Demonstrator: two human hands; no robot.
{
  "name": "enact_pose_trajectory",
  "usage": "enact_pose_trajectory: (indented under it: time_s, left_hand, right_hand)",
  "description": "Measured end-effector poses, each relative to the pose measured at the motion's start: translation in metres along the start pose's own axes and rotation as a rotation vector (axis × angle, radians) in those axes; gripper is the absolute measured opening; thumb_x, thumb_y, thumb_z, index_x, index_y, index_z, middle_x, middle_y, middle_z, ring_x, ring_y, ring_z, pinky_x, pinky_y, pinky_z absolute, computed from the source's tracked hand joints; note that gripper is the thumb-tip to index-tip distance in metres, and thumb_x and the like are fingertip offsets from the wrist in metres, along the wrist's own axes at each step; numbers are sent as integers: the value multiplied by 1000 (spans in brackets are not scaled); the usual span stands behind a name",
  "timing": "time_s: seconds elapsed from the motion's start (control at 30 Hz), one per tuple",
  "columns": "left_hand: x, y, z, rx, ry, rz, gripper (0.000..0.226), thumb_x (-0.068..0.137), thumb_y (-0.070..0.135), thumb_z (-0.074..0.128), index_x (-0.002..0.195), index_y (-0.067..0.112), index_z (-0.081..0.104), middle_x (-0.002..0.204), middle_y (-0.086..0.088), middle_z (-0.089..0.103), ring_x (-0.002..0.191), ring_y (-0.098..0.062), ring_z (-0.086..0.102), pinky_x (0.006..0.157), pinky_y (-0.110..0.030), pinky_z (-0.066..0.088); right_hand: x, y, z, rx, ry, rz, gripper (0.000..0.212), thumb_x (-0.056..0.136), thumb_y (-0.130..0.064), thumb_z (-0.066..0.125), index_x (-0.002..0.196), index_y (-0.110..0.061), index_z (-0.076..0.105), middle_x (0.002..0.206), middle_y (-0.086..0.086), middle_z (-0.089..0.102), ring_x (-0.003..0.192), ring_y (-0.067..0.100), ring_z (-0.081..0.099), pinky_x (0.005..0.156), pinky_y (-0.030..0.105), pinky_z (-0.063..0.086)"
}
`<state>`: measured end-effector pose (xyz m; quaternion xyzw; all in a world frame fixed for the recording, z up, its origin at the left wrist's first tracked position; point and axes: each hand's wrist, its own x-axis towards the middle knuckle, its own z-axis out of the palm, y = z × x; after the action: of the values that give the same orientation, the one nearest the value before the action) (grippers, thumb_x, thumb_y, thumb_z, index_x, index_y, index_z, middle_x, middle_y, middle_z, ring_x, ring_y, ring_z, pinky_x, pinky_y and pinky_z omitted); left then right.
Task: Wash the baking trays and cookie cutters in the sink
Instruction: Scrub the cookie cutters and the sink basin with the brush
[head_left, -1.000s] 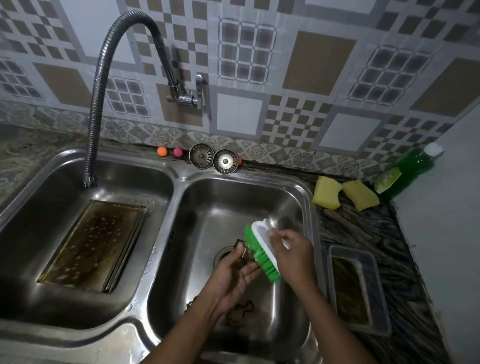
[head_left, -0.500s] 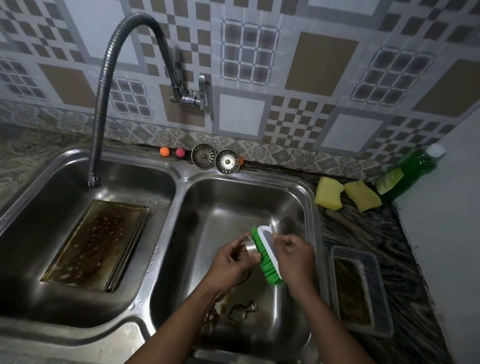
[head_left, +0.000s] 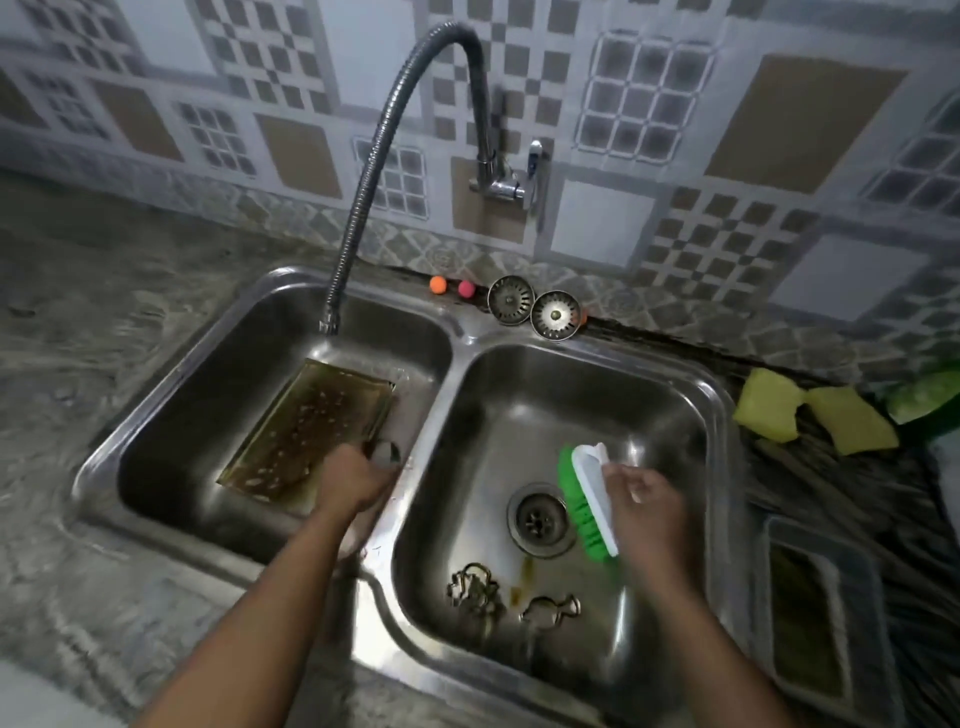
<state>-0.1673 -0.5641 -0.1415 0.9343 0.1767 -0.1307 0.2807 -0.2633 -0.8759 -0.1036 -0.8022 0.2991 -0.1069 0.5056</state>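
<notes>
My left hand (head_left: 358, 478) holds a small round metal cutter (head_left: 385, 453) over the left basin, beside the dirty baking tray (head_left: 306, 426). My right hand (head_left: 644, 506) has its grip closed on the green brush (head_left: 584, 501) above the right basin, where two cookie cutters (head_left: 511, 597) lie near the drain (head_left: 537, 519).

Two yellow sponges (head_left: 815, 420) on the counter right of the basins, green soap bottle (head_left: 924, 400) beside them (half cropped); two strainer plugs (head_left: 534, 307) leaning at the backsplash.
</notes>
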Motion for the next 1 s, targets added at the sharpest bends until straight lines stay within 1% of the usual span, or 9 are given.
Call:
enact_pose_trajectory:
  time_s: [0.13, 0.23, 0.33, 0.43, 0.5, 0.57, 0.67, 0.8, 1.0]
  left_hand:
    - [9, -35, 28, 229, -162, -48, 52, 98, 44, 52, 101, -4, 71, 110, -26, 70, 103, -36, 66, 82, -34, 49]
    - [22, -54, 41, 201, -233, -91, 53, 96, 46, 53, 97, -4, 70, 108, -25, 70, 101, -37, 66, 81, -35, 50]
    - [28, -52, 40, 255, -263, -53, 52, 95, 45, 53, 99, -4, 70, 110, -26, 69, 103, -36, 65, 74, -33, 45]
    - [19, -23, 28, 221, 28, 10, 54, 90, 56, 54, 104, 6, 69, 106, -22, 68, 96, -39, 64, 77, -38, 52]
    - [4, 6, 26, 218, 252, 218, 45, 90, 51, 55, 115, 14, 65, 112, -17, 64, 102, -39, 59, 85, -46, 51]
    - [-16, 34, 38, 183, 302, 524, 35, 88, 44, 61, 111, 17, 66, 108, -14, 66, 100, -37, 58, 84, -45, 50]
    - [-49, 63, 72, 341, 65, 774, 36, 83, 51, 58, 103, 23, 67, 101, -6, 69, 96, -30, 66, 82, -39, 52]
    - [-77, 57, 117, 767, -582, 655, 47, 80, 45, 70, 120, 22, 62, 121, -7, 64, 112, -28, 64, 90, -36, 51]
    - [-86, 41, 133, 951, -585, 777, 52, 87, 41, 65, 128, 12, 51, 127, -11, 57, 114, -33, 61, 89, -41, 49]
  right_hand:
    - [-3, 3, 1, 25, -29, 40, 14, 90, -24, 68, 95, -11, 71, 91, 2, 71, 81, 15, 65, 72, 28, 53]
    - [-4, 7, -7, 21, -22, 23, 13, 91, -22, 67, 96, -11, 72, 89, 0, 70, 76, 8, 62, 62, 14, 45]
    - [-3, 11, -11, 48, 7, 30, 13, 91, -22, 67, 97, -12, 73, 91, 1, 71, 82, 14, 66, 64, 20, 44]
    - [-1, 15, -14, 59, 50, 50, 11, 90, -18, 68, 94, -8, 72, 89, 4, 71, 76, 13, 62, 61, 9, 43]
    - [-1, 19, -16, 59, 71, 46, 10, 90, -18, 68, 93, -9, 71, 88, 3, 71, 76, 14, 63, 62, 14, 44]
    - [-2, 24, -17, 33, 63, 46, 12, 90, -24, 68, 92, -12, 72, 87, 2, 71, 79, 17, 65, 65, 23, 44]
    - [-2, 29, -17, 21, 60, 68, 13, 90, -24, 68, 90, -11, 72, 86, 5, 72, 77, 17, 65, 67, 26, 43]
    - [-4, 34, -20, 18, 47, 80, 13, 90, -24, 68, 91, -12, 71, 90, 5, 72, 81, 19, 67, 70, 26, 46]
    - [-12, 35, -24, 6, 26, 110, 14, 90, -26, 68, 95, -13, 72, 94, 2, 71, 86, 16, 65, 72, 25, 45]
